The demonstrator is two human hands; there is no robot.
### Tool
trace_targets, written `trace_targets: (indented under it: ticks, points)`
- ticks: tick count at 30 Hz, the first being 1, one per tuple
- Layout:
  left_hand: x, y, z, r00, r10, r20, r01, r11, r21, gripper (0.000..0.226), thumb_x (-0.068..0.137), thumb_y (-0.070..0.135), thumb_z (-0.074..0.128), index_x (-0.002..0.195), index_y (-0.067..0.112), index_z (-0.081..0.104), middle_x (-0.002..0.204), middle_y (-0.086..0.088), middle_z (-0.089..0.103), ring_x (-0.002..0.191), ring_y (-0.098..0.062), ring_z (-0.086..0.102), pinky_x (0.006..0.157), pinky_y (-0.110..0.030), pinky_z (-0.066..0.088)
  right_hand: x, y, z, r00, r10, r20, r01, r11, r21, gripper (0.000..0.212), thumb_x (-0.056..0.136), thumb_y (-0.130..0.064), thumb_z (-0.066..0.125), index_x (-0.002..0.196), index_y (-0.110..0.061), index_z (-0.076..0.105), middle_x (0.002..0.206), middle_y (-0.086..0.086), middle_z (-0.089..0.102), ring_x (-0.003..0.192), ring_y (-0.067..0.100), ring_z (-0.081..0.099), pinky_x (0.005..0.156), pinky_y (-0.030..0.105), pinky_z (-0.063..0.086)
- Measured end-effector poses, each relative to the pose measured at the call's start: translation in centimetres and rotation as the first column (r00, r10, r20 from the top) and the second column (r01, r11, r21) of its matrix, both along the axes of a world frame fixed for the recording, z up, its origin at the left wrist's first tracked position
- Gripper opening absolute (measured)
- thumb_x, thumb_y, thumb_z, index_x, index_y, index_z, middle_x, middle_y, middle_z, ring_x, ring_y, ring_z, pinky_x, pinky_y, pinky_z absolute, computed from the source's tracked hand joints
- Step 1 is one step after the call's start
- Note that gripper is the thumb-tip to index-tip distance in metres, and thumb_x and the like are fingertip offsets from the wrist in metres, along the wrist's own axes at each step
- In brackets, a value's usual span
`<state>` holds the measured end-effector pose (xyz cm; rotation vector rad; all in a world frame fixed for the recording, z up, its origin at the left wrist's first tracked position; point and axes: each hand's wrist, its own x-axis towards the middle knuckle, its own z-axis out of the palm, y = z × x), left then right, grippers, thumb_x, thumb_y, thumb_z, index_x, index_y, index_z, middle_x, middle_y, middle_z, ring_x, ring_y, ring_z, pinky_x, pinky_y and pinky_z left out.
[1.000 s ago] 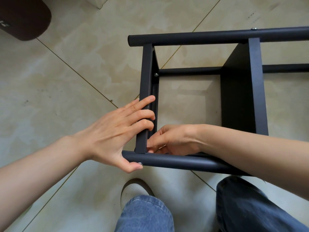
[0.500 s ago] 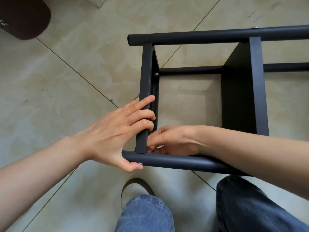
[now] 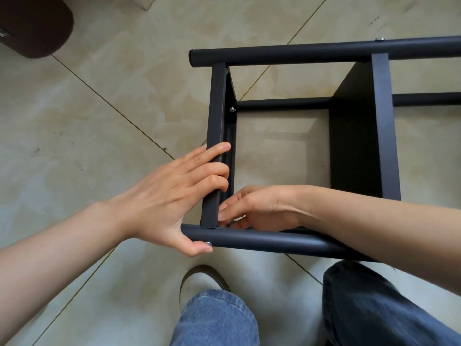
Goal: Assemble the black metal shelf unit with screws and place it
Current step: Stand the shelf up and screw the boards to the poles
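The black metal shelf unit (image 3: 289,56) lies on its side on the tiled floor, two round tubes joined by flat shelf panels. My left hand (image 3: 172,193) grips the near end panel (image 3: 217,108), fingers curled over its edge, thumb pressing a silver screw head (image 3: 208,243) on the near tube (image 3: 269,242). My right hand (image 3: 259,208) reaches inside the frame at the corner where panel and tube meet, fingertips pinching a small metal part that is mostly hidden. Another screw (image 3: 232,109) sits on the panel's inner side, a third (image 3: 380,39) on the far tube.
My knees in blue jeans (image 3: 217,318) and a shoe (image 3: 199,278) are just below the frame. A dark brown rounded object (image 3: 32,23) stands at the top left. A second shelf panel (image 3: 384,126) crosses the frame on the right.
My right hand's fingers have shifted slightly at the inner corner. My left hand and the frame have kept their place.
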<state>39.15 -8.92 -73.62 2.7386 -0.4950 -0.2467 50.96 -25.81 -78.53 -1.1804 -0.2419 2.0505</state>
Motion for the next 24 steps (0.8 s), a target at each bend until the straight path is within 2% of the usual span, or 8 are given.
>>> trace_targets:
  ticks: [3,8,12,16,20,24]
  points:
    - [-0.02,-0.02,0.01,1.000,-0.001,-0.003,0.001,1.000,-0.002,0.077,0.072,0.070,0.064,0.119,0.011,0.051,0.130,-0.007,0.051,0.155,-0.030,0.012,0.124,-0.046,0.020,0.04,0.03,0.02,1.000,0.004,-0.012,-0.004,1.000,-0.010,0.013,0.093,-0.011,0.061,0.082,-0.011,0.068,0.077,0.003,0.064,0.076,0.016,0.059,0.089,0.033,0.043]
    - [0.02,-0.05,0.14,1.000,0.005,-0.016,-0.005,1.000,-0.013,0.076,0.072,0.069,0.065,0.118,0.010,0.051,0.129,-0.008,0.052,0.155,-0.030,0.012,0.123,-0.045,0.020,-0.16,0.30,0.23,0.999,0.036,0.033,-0.035,0.999,-0.028,0.017,0.095,-0.017,0.061,0.079,-0.012,0.065,0.067,-0.002,0.061,0.065,0.009,0.056,0.075,0.025,0.044]
    - [0.01,-0.03,0.12,1.000,0.010,-0.016,-0.010,1.000,-0.018,0.075,0.073,0.070,0.063,0.119,0.013,0.049,0.129,-0.007,0.051,0.155,-0.028,0.011,0.124,-0.038,0.018,-0.31,0.34,0.27,0.999,0.025,0.022,-0.025,1.000,0.005,0.034,0.093,-0.013,0.060,0.061,-0.019,0.069,0.064,-0.002,0.059,0.065,0.011,0.055,0.077,0.027,0.044]
    - [0.03,-0.04,0.13,1.000,0.009,-0.018,-0.009,1.000,-0.021,0.075,0.073,0.070,0.063,0.118,0.013,0.048,0.129,-0.007,0.051,0.155,-0.028,0.011,0.123,-0.039,0.020,0.47,0.00,0.50,0.998,0.055,0.005,-0.055,0.998,-0.004,0.019,0.092,-0.013,0.061,0.074,-0.013,0.069,0.073,0.001,0.065,0.073,0.016,0.058,0.085,0.032,0.043]
    - [0.05,-0.09,0.19,1.000,0.008,-0.008,-0.008,1.000,-0.029,0.074,0.072,0.069,0.064,0.117,0.012,0.049,0.128,-0.007,0.052,0.155,-0.029,0.012,0.123,-0.042,0.022,0.28,0.14,0.61,0.995,0.064,0.071,-0.064,0.998,-0.011,0.019,0.093,-0.016,0.062,0.076,-0.012,0.068,0.068,0.000,0.064,0.068,0.015,0.057,0.075,0.028,0.044]
    - [0.07,-0.11,0.17,1.000,0.005,-0.007,-0.005,1.000,-0.026,0.075,0.072,0.069,0.064,0.117,0.012,0.049,0.128,-0.008,0.052,0.155,-0.029,0.012,0.123,-0.044,0.022,-0.23,0.30,0.64,0.995,0.029,0.100,-0.029,1.000,0.004,0.017,0.093,-0.014,0.061,0.078,-0.012,0.069,0.074,0.003,0.062,0.075,0.019,0.056,0.080,0.032,0.043]
